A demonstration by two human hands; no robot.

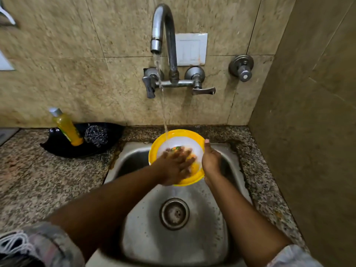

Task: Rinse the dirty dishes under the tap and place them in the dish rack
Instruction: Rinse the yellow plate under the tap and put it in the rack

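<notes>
Biggest risk imo: the wet plate slips into the sink, since only the right hand pinches its rim while it's tilted under the tap. Left hand lies flat, fingers spread, rubbing inside. Yellow rim, white middle, food bits left.

A yellow-rimmed plate with a white centre tilts above the sink. Tap water strikes its upper left.
</notes>
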